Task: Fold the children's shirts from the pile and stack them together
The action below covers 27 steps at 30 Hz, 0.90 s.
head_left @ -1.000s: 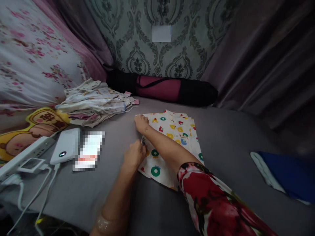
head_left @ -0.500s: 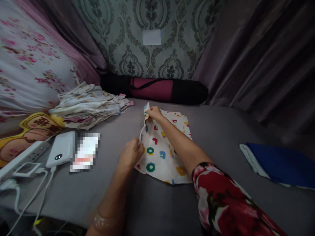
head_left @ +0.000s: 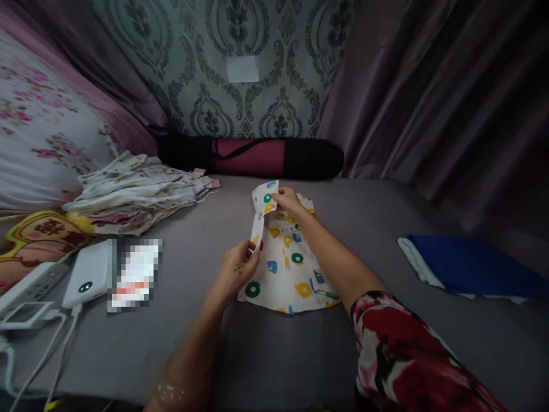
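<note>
White cloth (head_left: 281, 286), left edge turned further inward by hands (head_left: 239, 268).

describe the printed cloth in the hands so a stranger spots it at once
On the grey surface, find the long maroon-and-black bag at the back, then come forward to the left hand and right hand. They hold the white printed cloth. Unlike the blue cloth to its right and the pale clothes heap to its left, it has bold green rings.
</note>
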{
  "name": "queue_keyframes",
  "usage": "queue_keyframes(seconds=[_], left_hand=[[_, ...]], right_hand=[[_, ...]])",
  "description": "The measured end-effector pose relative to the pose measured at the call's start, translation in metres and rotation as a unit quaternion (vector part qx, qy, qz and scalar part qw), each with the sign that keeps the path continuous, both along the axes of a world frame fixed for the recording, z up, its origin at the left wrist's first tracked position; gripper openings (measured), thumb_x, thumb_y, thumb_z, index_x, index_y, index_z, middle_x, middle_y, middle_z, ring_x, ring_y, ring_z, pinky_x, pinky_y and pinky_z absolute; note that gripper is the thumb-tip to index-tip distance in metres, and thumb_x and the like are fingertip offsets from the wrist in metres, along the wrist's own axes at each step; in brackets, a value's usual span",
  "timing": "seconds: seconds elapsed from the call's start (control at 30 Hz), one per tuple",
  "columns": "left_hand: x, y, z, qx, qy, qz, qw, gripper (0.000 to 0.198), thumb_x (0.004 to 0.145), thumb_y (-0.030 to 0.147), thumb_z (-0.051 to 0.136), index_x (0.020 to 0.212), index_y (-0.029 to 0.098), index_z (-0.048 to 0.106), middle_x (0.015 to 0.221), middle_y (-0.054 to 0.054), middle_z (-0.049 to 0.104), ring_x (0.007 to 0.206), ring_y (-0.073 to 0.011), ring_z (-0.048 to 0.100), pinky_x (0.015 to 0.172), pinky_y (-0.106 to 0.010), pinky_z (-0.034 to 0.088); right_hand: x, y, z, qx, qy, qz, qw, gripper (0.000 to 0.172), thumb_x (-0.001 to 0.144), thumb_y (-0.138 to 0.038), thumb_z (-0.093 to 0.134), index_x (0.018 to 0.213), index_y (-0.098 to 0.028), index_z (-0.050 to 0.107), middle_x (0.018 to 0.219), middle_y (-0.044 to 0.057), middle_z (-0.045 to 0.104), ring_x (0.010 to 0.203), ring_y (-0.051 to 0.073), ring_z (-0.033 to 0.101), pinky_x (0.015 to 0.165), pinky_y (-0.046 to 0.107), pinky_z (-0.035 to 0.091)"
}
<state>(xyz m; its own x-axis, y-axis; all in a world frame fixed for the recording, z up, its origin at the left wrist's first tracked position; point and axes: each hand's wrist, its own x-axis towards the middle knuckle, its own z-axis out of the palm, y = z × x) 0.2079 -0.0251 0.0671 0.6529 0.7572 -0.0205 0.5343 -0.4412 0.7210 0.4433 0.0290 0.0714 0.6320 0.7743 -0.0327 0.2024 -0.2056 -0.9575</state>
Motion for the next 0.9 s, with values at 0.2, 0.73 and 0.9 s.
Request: queue_keyframes(seconds=[0.2, 0.73, 0.9], left_hand=[[0.008, -0.004, -0.001, -0.059, -0.014, -0.015, 0.998, 0.036, 0.087, 0.049, 0.05, 0.092, 0.017, 0.063, 0.068, -0.001, 0.063, 0.059, -0.0135, 0.057, 0.056, -0.024, 0.039], [-0.002, -0.006, -0.025, 0.137, 0.016, -0.132, 0.982, 0.03, 0.093, 0.024, 0.04, 0.12, 0.021, 0.054, 0.132, -0.011, 0.056, 0.123, -0.0228, 0.052, 0.104, -0.039, 0.042], [-0.001, -0.003, -0.036, 0.121, 0.03, -0.181, 0.976, 0.046, 0.088, 0.025, 0.05, 0.134, 0.017, 0.048, 0.149, -0.016, 0.042, 0.143, -0.0276, 0.032, 0.116, -0.048, 0.03]], right_hand=[[0.017, -0.036, -0.02, -0.123, -0.13, -0.038, 0.983, 0.021, 0.083, -0.021, 0.055, 0.098, -0.015, 0.068, 0.072, 0.004, 0.072, 0.065, 0.017, 0.069, 0.06, 0.023, 0.053], [-0.007, -0.031, -0.03, -0.16, -0.451, 0.167, 0.862, 0.045, 0.1, -0.026, 0.03, 0.139, -0.011, 0.048, 0.148, 0.014, 0.046, 0.139, 0.021, 0.036, 0.116, 0.037, 0.021], [-0.014, 0.004, -0.048, -0.214, -0.434, 0.226, 0.845, 0.058, 0.101, -0.04, 0.022, 0.15, -0.01, 0.033, 0.159, 0.013, 0.025, 0.148, 0.024, 0.015, 0.119, 0.043, 0.008]])
